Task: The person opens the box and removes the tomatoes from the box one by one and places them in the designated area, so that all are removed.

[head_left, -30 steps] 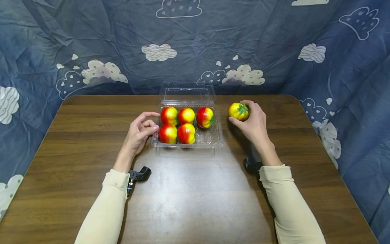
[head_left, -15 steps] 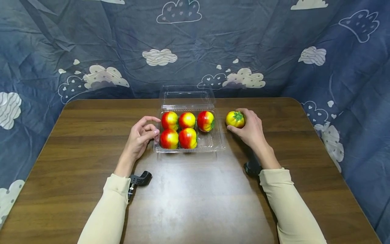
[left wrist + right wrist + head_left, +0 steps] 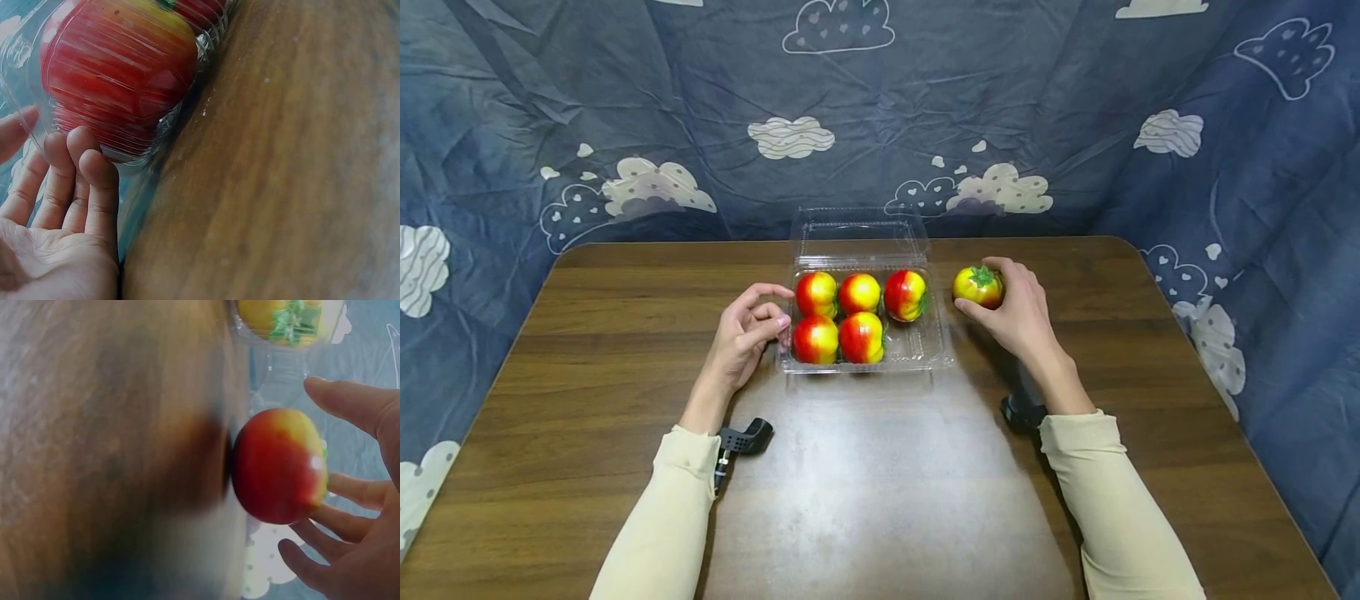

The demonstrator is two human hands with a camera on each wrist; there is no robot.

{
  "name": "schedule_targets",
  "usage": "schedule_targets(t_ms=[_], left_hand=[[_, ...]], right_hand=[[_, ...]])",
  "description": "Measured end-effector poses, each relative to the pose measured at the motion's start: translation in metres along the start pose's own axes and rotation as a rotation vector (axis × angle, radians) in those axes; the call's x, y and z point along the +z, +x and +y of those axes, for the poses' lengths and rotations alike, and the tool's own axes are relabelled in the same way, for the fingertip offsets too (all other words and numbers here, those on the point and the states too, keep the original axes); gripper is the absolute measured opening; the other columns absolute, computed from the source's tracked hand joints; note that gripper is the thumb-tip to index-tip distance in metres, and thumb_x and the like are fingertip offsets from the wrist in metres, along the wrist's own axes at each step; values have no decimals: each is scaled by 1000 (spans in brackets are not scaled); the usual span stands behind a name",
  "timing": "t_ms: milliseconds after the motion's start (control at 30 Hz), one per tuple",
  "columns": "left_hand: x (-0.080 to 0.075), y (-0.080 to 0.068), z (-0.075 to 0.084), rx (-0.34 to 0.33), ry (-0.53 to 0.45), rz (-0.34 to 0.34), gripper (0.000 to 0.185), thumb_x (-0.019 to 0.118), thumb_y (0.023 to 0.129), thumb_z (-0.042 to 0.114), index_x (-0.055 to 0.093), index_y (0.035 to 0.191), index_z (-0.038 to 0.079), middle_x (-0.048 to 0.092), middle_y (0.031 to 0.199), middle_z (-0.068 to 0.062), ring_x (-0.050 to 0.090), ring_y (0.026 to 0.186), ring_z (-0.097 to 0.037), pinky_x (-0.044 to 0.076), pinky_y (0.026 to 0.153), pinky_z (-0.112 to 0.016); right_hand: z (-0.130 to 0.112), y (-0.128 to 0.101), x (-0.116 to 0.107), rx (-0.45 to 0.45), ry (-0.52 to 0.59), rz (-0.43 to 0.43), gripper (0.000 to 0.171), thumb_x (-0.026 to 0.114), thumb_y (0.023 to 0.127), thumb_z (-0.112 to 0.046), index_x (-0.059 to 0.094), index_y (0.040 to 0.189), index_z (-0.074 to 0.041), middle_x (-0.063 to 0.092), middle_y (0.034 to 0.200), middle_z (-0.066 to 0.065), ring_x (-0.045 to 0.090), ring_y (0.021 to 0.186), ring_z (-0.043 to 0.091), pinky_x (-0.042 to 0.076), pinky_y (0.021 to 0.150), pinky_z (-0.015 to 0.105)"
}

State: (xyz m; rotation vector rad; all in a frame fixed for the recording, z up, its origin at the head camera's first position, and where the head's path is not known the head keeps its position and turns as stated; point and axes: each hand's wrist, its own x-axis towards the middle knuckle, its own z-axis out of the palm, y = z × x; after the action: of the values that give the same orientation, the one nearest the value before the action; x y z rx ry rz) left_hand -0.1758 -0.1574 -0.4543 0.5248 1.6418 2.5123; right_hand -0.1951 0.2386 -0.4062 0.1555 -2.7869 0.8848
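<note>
A clear plastic clamshell container (image 3: 917,354) lies on the table, holding several red-and-yellow fruits (image 3: 861,337) with green leafy tops. My left hand (image 3: 739,342) pinches its left rim, thumb above and fingers below; in the left wrist view, the fingertips (image 3: 94,165) meet the wall beside a red fruit (image 3: 119,69). Right of the container, another such fruit (image 3: 977,286) sits on the table, green top upward. My right hand (image 3: 1021,312) surrounds it loosely. In the right wrist view, the thumb (image 3: 340,400) stands apart from this fruit (image 3: 278,465), the other fingers behind it.
The container's lid (image 3: 861,233) is raised at the back, near the far edge of the wooden table (image 3: 865,483). Behind hangs a blue curtain (image 3: 850,92) with cloud prints. Black wrist cameras (image 3: 748,436) are worn on both forearms.
My right hand has brought the single fruit slightly left and turned its green top upward, onto the table. The thumb shows lower beside it. The left hand stays at the rim.
</note>
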Motion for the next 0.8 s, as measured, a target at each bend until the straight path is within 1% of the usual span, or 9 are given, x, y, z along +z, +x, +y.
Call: schedule_targets(t_ms=[133, 333, 500, 633, 700, 800], left_hand=[[0, 0, 1, -7, 7, 7, 35, 57, 91, -9, 47, 125, -12, 59, 73, -12, 56, 58, -23, 53, 54, -27], [1, 0, 1, -15, 19, 18, 33, 54, 92, -10, 48, 124, -10, 59, 71, -12, 55, 58, -23, 52, 54, -28], [0, 0, 1, -12, 18, 11, 33, 56, 92, -9, 48, 124, -10, 58, 72, -12, 55, 58, -24, 52, 54, -28], [0, 0, 1, -7, 17, 9, 34, 57, 91, -8, 48, 124, -11, 59, 72, -12, 55, 58, -24, 52, 54, -28], [0, 0, 1, -5, 16, 9, 34, 57, 92, -8, 48, 124, -11, 59, 72, -12, 55, 58, -24, 52, 54, -28], [1, 0, 0, -7, 10, 8, 34, 57, 92, -8, 48, 124, -11, 59, 72, -12, 55, 58, -24, 52, 54, -28]], right_hand=[[-5, -1, -2, -5, 3, 19, 71, 81, 80, -37, 50, 136, -7, 55, 130, 17, 47, 117, 36, 38, 101, 54], [-9, 0, -3, -13, 25, 72, 68, 80, 81, -40, 53, 135, -10, 55, 132, 16, 48, 120, 35, 34, 105, 55], [-14, 0, -4, -78, 57, 136, 64, 81, 80, -39, 57, 132, -10, 59, 128, 15, 52, 116, 35, 38, 100, 53], [-20, -1, -3, -140, 70, 182, 59, 80, 81, -36, 59, 131, -12, 61, 126, 12, 54, 115, 32, 41, 97, 50], [-24, -2, -2, -172, 82, 186, 58, 80, 81, -35, 59, 131, -13, 62, 126, 11, 54, 113, 30, 42, 95, 49], [-31, -4, 1, -211, 94, 161, 59, 81, 81, -35, 59, 131, -13, 62, 126, 10, 55, 113, 30, 45, 93, 48]])
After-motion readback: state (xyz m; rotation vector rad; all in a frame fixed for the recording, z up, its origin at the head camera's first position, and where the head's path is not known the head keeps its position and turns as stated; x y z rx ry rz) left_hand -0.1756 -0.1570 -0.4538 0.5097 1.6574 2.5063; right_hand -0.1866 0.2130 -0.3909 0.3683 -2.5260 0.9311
